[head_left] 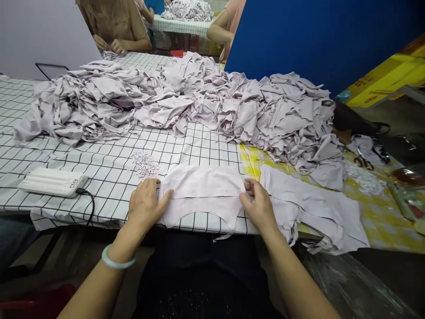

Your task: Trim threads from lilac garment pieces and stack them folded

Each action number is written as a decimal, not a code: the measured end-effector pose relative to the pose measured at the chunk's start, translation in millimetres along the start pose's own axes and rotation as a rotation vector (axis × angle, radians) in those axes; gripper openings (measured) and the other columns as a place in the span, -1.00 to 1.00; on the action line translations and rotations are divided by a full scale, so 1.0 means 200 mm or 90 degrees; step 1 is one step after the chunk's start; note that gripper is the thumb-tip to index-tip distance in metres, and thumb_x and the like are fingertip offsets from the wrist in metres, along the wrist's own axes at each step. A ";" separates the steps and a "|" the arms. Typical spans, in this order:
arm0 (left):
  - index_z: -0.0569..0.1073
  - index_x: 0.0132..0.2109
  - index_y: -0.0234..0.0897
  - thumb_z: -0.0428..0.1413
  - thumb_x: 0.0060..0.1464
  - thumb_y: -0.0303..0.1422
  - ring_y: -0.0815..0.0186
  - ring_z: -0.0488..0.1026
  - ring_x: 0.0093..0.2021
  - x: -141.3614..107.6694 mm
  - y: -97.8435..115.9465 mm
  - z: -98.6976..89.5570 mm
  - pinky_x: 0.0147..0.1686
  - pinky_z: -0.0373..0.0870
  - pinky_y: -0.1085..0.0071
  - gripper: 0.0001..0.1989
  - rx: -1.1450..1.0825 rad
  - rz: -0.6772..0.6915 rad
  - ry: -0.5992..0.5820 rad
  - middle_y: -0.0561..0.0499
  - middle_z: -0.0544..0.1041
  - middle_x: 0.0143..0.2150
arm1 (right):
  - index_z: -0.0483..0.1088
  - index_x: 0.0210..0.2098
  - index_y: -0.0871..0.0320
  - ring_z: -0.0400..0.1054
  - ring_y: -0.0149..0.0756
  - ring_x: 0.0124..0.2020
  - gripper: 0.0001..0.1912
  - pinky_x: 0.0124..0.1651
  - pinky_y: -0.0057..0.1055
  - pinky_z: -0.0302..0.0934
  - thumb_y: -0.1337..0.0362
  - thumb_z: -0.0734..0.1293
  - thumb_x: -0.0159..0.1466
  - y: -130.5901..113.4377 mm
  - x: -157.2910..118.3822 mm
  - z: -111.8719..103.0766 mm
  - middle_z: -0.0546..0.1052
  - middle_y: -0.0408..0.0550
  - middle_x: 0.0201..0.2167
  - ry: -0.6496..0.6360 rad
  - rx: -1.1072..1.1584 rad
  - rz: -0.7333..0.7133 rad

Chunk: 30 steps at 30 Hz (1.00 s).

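**Pale cloth piece lies flat between two half-open hands**

Through the head camera, I see one pale cloth piece [202, 181] spread at the near edge of the table, on the white checked cover [206, 144]. A seam or fold line crosses it from left to right, and its near side has a curved cut-out. At the near right, a thin strap [224, 237] hangs over the table edge.

My left hand [146, 201] is half open, palm down, with its thumb on the left end of the piece. My right hand [260, 206] is also half open, fingers curled, with its thumb at the right end. Whether either hand pinches the fabric, I cannot tell.

I judge this piece light, thin and very soft; it will not keep its shape by itself. It may slide a little or wrinkle if only one side is pulled. I would take it by both side ends, near the crossing line, with gentle and equal tension. The strap looks like a poor place to hold, because it can twist.

Beyond, at the far side, is a big heap of similar pieces [282, 106]. Small clippings [145, 165] lie just past my left hand. To the right, other flat pieces [318, 204] lie partly on the yellow cover [381, 221].
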<state>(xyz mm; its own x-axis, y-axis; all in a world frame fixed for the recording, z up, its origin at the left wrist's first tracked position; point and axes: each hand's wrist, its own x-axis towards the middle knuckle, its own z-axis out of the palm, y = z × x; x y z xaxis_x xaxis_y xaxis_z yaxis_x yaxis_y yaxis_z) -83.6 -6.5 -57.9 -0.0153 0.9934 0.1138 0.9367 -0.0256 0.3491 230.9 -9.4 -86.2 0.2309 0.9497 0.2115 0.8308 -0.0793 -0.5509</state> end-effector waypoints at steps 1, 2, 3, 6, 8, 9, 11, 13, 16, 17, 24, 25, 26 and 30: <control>0.38 -0.08 -0.28 0.05 0.22 -0.10 0.03 0.43 -0.10 0.03 0.02 0.01 -0.15 0.36 0.15 -0.67 0.005 -0.020 -0.013 -0.16 0.50 -0.14 | 0.33 0.02 0.16 0.37 -0.13 -0.24 -0.59 -0.08 -0.18 0.26 0.17 0.23 0.21 -0.01 0.04 0.00 0.50 0.04 -0.21 -0.011 0.024 0.039; 0.39 -0.11 -0.28 0.04 0.23 -0.11 0.04 0.43 -0.11 0.07 0.03 0.02 -0.14 0.36 0.15 -0.69 0.006 -0.032 -0.027 -0.15 0.51 -0.16 | 0.34 -0.02 0.16 0.37 -0.14 -0.27 -0.60 -0.10 -0.19 0.25 0.11 0.25 0.21 -0.02 0.09 0.00 0.50 0.02 -0.25 -0.024 0.032 0.071; 0.40 -0.13 -0.28 0.05 0.23 -0.13 0.05 0.43 -0.11 0.11 0.05 0.02 -0.13 0.36 0.15 -0.71 0.007 -0.032 -0.048 -0.14 0.51 -0.17 | 0.36 -0.09 0.15 0.36 -0.14 -0.28 -0.62 -0.11 -0.19 0.24 0.07 0.27 0.19 -0.04 0.14 0.01 0.49 0.00 -0.28 -0.041 0.023 0.092; 0.41 -0.20 -0.26 0.08 0.16 -0.32 0.04 0.42 -0.07 0.21 0.10 0.00 -0.10 0.36 0.14 -0.90 0.029 0.017 -0.109 -0.14 0.50 -0.15 | 0.32 -0.40 0.10 0.32 -0.14 -0.28 -0.80 -0.13 -0.22 0.21 0.12 0.33 0.10 -0.08 0.24 0.02 0.42 -0.06 -0.40 -0.116 0.011 0.082; 0.42 -0.16 -0.25 0.05 0.08 -0.50 0.00 0.38 0.02 0.24 0.13 -0.04 -0.04 0.34 0.09 -0.83 0.050 0.061 -0.094 -0.16 0.49 -0.06 | 0.23 -0.48 0.08 0.31 -0.20 -0.31 -0.86 -0.15 -0.27 0.20 0.22 0.32 0.07 -0.09 0.26 0.02 0.40 -0.10 -0.42 -0.148 0.090 0.050; 0.42 -0.07 -0.24 0.03 0.03 -0.55 -0.03 0.33 0.10 0.25 0.16 -0.05 0.02 0.31 0.05 -0.70 0.054 0.090 -0.079 -0.18 0.47 0.03 | 0.21 -0.47 0.07 0.32 -0.23 -0.31 -0.87 -0.16 -0.30 0.21 0.25 0.30 0.07 -0.10 0.24 0.02 0.41 -0.12 -0.40 -0.150 0.148 0.036; 0.35 0.12 -0.21 0.05 -0.03 -0.58 -0.09 0.17 0.27 0.29 0.22 -0.07 0.18 0.15 -0.07 -0.47 0.050 0.172 -0.087 -0.18 0.39 0.20 | 0.20 -0.42 0.06 0.34 -0.27 -0.31 -0.89 -0.15 -0.33 0.22 0.29 0.28 0.09 -0.11 0.19 0.02 0.43 -0.16 -0.37 -0.136 0.255 0.016; 0.32 0.18 -0.17 0.10 -0.06 -0.57 -0.09 0.09 0.32 0.36 0.30 -0.05 0.27 -0.04 -0.13 -0.39 0.034 0.294 -0.178 -0.13 0.41 0.20 | 0.26 -0.33 0.06 0.37 -0.29 -0.28 -0.88 -0.13 -0.35 0.23 0.32 0.28 0.11 -0.14 0.14 0.00 0.45 -0.17 -0.33 -0.133 0.327 -0.016; 0.48 -0.09 -0.20 0.08 -0.04 -0.59 0.03 0.30 0.10 0.45 0.38 -0.02 0.25 -0.04 -0.10 -0.65 0.050 0.424 -0.330 -0.05 0.55 -0.16 | 0.32 -0.13 0.04 0.41 -0.29 -0.17 -0.71 -0.07 -0.36 0.26 0.37 0.30 0.13 -0.16 0.09 -0.07 0.48 -0.14 -0.24 -0.107 0.413 -0.062; 0.49 -0.23 -0.23 0.08 -0.03 -0.58 0.07 0.33 0.00 0.48 0.38 -0.03 0.21 0.02 -0.06 -0.77 0.061 0.441 -0.354 -0.03 0.54 -0.26 | 0.31 -0.09 0.03 0.41 -0.29 -0.15 -0.66 -0.05 -0.36 0.26 0.37 0.31 0.14 -0.16 0.08 -0.10 0.48 -0.13 -0.22 -0.085 0.443 -0.061; 0.47 -0.37 -0.23 0.18 0.03 -0.32 0.14 0.32 -0.06 0.53 0.13 -0.28 0.05 0.18 0.18 -0.91 -0.049 0.450 -0.396 0.01 0.50 -0.21 | 0.27 -0.06 0.01 0.46 -0.31 -0.20 -0.63 -0.07 -0.39 0.33 0.26 0.40 0.17 -0.03 0.08 -0.20 0.52 -0.13 -0.30 -0.010 0.539 0.046; 0.47 -0.33 -0.22 0.17 0.04 -0.30 0.15 0.35 -0.08 0.54 0.10 -0.30 0.01 0.22 0.22 -0.90 -0.076 0.413 -0.415 0.01 0.50 -0.20 | 0.26 -0.05 0.01 0.47 -0.29 -0.19 -0.63 -0.06 -0.36 0.34 0.23 0.40 0.18 -0.01 0.09 -0.18 0.53 -0.11 -0.28 -0.008 0.537 0.061; 0.47 -0.30 -0.23 0.17 0.06 -0.29 0.16 0.37 -0.11 0.54 0.08 -0.30 -0.04 0.26 0.24 -0.89 -0.089 0.358 -0.413 0.01 0.50 -0.21 | 0.25 -0.03 0.02 0.48 -0.28 -0.19 -0.62 -0.05 -0.32 0.35 0.21 0.39 0.19 -0.01 0.11 -0.16 0.53 -0.10 -0.27 -0.007 0.524 0.072; 0.45 -0.17 -0.26 0.04 0.10 -0.47 0.11 0.40 -0.09 0.43 0.07 -0.21 -0.04 0.30 0.15 -0.84 -0.003 0.138 -0.131 -0.10 0.51 -0.12 | 0.22 0.13 0.04 0.43 -0.18 -0.07 -0.47 0.06 -0.14 0.34 0.21 0.35 0.19 -0.01 0.16 -0.09 0.48 0.03 -0.06 0.045 0.317 0.028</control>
<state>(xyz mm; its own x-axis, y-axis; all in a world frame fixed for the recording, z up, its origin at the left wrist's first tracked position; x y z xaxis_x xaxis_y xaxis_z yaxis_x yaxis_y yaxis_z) -86.5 73.9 -3.1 0.2564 0.9666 -0.0045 0.9089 -0.2396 0.3412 246.1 15.7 -63.5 0.3080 0.9246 0.2242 0.4812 0.0519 -0.8751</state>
